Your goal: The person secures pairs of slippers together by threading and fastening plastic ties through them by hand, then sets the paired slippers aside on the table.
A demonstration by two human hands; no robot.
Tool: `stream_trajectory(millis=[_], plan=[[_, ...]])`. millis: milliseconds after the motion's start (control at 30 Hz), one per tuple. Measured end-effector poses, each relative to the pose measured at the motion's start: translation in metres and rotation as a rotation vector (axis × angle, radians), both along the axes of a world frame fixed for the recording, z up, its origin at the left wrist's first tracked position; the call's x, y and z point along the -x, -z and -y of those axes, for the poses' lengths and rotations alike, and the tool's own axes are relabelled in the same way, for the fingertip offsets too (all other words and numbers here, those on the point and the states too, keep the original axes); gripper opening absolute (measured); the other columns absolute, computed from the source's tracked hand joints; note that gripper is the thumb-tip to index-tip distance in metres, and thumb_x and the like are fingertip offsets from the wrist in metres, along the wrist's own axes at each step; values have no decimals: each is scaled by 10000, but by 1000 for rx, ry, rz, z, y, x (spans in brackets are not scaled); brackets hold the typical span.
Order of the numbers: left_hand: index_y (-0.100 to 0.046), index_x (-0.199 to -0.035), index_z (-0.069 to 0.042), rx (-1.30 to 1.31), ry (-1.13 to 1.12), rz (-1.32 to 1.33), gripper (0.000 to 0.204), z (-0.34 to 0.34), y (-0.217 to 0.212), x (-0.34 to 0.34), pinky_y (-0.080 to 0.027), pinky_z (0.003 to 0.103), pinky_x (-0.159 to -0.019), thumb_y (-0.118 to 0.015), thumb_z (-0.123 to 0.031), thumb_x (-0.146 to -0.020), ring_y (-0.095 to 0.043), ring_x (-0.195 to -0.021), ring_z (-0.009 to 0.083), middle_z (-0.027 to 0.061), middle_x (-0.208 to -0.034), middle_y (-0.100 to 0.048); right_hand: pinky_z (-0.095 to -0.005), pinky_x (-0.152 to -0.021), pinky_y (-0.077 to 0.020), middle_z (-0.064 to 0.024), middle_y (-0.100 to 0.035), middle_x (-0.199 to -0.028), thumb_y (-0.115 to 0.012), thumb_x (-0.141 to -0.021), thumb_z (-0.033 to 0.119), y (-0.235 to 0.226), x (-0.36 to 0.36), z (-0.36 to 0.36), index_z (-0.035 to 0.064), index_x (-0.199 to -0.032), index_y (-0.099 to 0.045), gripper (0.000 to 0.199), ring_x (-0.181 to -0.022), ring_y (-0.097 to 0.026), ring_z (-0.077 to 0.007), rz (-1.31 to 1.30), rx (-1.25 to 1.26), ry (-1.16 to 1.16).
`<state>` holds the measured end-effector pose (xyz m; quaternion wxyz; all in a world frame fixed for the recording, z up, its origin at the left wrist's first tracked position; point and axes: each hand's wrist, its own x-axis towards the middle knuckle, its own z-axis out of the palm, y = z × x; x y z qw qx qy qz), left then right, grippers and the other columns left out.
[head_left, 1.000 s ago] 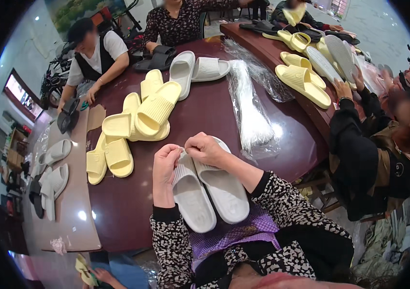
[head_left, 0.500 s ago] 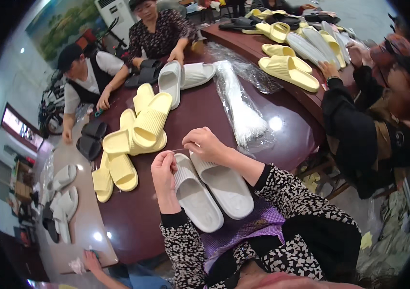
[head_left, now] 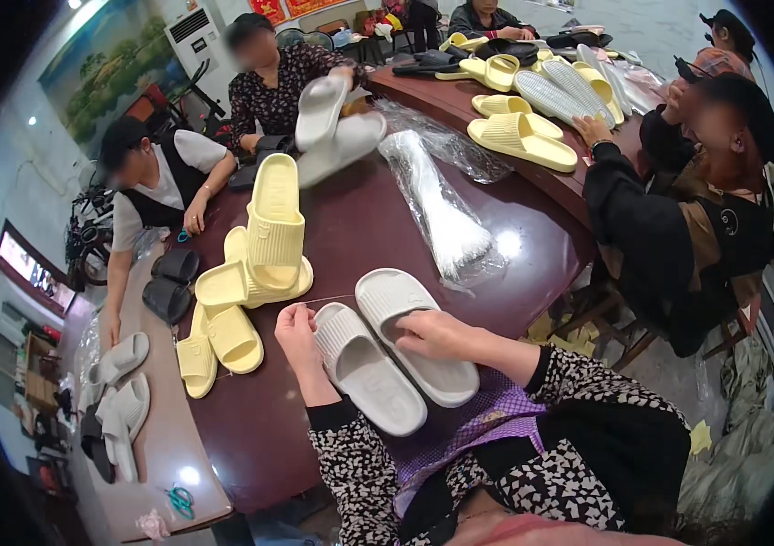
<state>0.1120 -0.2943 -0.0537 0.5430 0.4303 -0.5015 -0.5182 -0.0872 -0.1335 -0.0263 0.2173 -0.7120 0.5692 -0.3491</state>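
Two light grey slide sandals lie side by side at the table edge in front of me. My left hand (head_left: 298,332) sits at the outer edge of the left grey sandal (head_left: 364,369), fingers pinched on a thin pale strand that runs right toward the other sandal. My right hand (head_left: 432,332) rests on the strap of the right grey sandal (head_left: 414,337), pressing it down. A clear bag of white plastic ties (head_left: 442,214) lies just beyond them on the dark red table (head_left: 351,227).
A pile of pale yellow sandals (head_left: 255,264) stands to my left, with grey sandals (head_left: 119,382) and scissors (head_left: 180,499) on a side table. Other people sit around the table; one at the back lifts a grey pair (head_left: 332,127). More yellow sandals (head_left: 519,136) lie far right.
My left hand has drawn away to the left sandal's outer edge, pulling a thin strand taut, and my right hand has dropped onto the right sandal's strap. The view has tilted.
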Motion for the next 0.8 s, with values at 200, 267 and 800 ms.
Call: stream_trajectory(millis=[200,267,800], plan=[[-595,-841,12,19,-38,140,110,10,21,-6,-416,206,-550,-554,-87,-866,-506,-585,72,13,-672,-577,-459,-674,-470,-255,-604,-736,-604,-802,360,-11,-26,21,-68,-763,-599,430,-724,-605,-389,-178,-172,14],[-597,-851,15,43,-55,190,113,12,24,-9,-422,210,-559,-555,-89,-867,-513,-595,78,17,-681,-581,-454,-663,-472,-252,-600,-715,-598,-803,359,-14,-33,27,-67,-743,-600,430,-706,-606,-388,-214,-184,24],[-607,-932,26,-89,-150,-2,180,13,20,-16,-456,226,-580,-568,-139,-872,-550,-627,118,59,-747,-609,-403,-630,-482,-191,-614,-680,-583,-719,206,-69,67,18,-18,-727,-636,231,-623,-597,-317,-177,9,388]])
